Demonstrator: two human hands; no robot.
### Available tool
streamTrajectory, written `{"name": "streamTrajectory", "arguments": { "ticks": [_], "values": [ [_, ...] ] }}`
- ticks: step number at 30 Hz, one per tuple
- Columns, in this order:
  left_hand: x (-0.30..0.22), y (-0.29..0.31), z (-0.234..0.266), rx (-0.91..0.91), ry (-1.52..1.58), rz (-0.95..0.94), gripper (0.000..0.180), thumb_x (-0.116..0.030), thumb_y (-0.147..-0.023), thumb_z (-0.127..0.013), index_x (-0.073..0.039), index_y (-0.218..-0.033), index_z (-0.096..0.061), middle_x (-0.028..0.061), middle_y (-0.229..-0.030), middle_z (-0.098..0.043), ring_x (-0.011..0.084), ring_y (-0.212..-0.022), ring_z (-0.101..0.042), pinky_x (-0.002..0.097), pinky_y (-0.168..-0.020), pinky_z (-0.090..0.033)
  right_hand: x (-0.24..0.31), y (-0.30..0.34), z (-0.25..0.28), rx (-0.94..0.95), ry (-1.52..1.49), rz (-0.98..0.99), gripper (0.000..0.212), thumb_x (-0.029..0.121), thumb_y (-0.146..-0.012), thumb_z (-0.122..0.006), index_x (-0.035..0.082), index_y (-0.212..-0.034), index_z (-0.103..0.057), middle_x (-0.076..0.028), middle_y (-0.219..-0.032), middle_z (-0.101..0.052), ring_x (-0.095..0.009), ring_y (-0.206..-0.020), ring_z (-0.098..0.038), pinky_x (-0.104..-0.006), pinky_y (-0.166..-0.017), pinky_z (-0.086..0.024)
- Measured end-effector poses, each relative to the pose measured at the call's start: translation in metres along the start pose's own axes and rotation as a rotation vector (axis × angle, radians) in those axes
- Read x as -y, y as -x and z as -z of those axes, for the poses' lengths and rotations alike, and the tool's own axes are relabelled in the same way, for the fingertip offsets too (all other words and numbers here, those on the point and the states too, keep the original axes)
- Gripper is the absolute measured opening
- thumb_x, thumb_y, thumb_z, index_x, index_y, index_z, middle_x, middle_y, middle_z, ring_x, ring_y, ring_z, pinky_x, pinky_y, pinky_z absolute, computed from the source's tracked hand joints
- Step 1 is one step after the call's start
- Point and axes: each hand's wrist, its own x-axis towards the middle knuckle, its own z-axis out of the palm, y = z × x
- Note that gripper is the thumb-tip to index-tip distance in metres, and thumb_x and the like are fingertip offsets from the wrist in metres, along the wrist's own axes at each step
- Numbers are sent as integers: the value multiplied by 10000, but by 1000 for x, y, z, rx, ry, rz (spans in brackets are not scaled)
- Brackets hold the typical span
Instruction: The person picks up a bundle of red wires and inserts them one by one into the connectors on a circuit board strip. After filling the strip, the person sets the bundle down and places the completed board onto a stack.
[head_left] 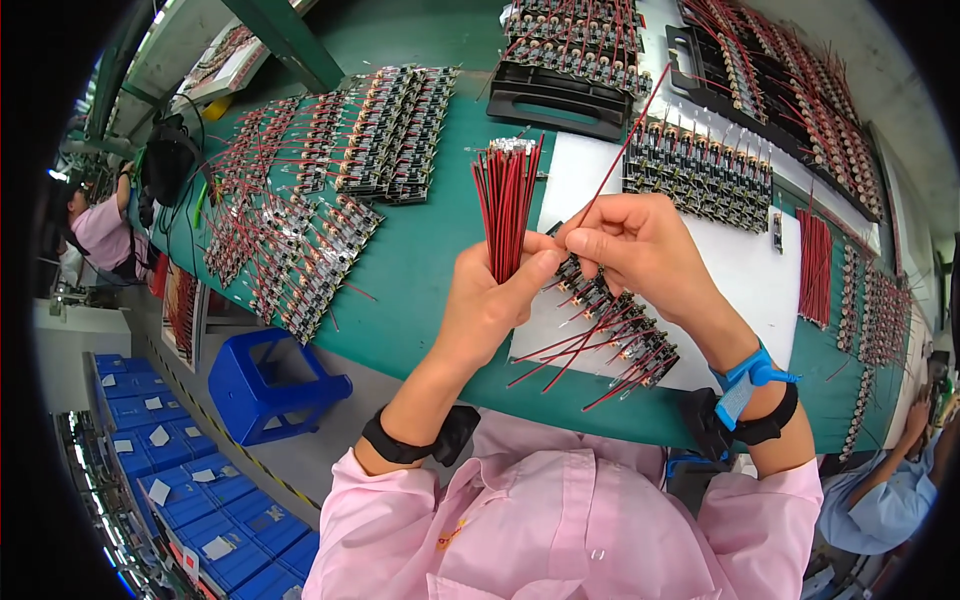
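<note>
A bunch of red wires (506, 205) is gripped in the left hand (490, 300), one wire (622, 150) pinched by the right hand (640, 245). Rows of small boards (615, 335) near the table's (420, 270) front edge are wired already; plenty of wires left, looks like.

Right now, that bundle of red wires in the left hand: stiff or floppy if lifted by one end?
Probably fairly stiff as a bundle: the red wires stand upright above the left hand without drooping. Likely light, since a loose fist holds them. A single wire drawn out by the right hand bows slightly, so singles flex.

Left hand (487, 300) raised, fingers curled in a closed grip, thumb up, right hand (640, 245) beside it, fingertips pinched, wrists banded
</note>
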Motion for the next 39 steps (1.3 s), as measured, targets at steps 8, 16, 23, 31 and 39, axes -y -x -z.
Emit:
{"name": "streamTrajectory", "arguments": {
  "ticks": [8, 16, 23, 31, 39],
  "values": [
    [0, 0, 0, 4, 86, 31, 136, -132, -759, -540, -1, -793, -525, -60, -495, -388, 3, -365, -273, 174, -327, -182, -10, -1, -2, -83, 226, 276, 113, 53, -728, -544, -27, -786, -597, -29, -632, -560, -49, -548, -494, -170, -476, -398],
    [0, -1, -1, -38, 103, 19, 119, -112, -756, -538, 4, -777, -523, -60, -493, -390, 9, -365, -283, 178, -336, -192, -14, 0, -3, -84, 116, 302, 103, 41, -713, -568, -36, -779, -587, -18, -663, -559, -38, -561, -473, -165, -486, -380],
    [6, 0, -1, -135, -317, -368, 125, -119, -752, -549, 5, -771, -537, -47, -527, -449, 6, -417, -348, 165, -366, -238, -3, 4, -7, -64, 13, 100, 86, 53, -739, -537, -29, -718, -529, 20, -619, -501, 8, -522, -421, -130, -417, -311],
    [0, 3, 3, -33, -136, -147, 120, -106, -754, -549, 9, -786, -545, -44, -561, -477, 1, -457, -362, 155, -408, -259, -6, 4, -10, -51, -40, 140, 71, 33, -737, -518, -32, -709, -522, 22, -619, -498, 7, -529, -419, -134, -441, -321],
    [5, -1, 5, -35, -240, -240, 102, -89, -748, -546, 8, -775, -534, -47, -553, -446, 5, -450, -343, 160, -400, -246, -11, 5, -9, -44, 8, 110, 77, 33, -737, -524, -38, -708, -521, 19, -617, -496, 6, -532, -411, -134, -453, -321]
  ]
}}
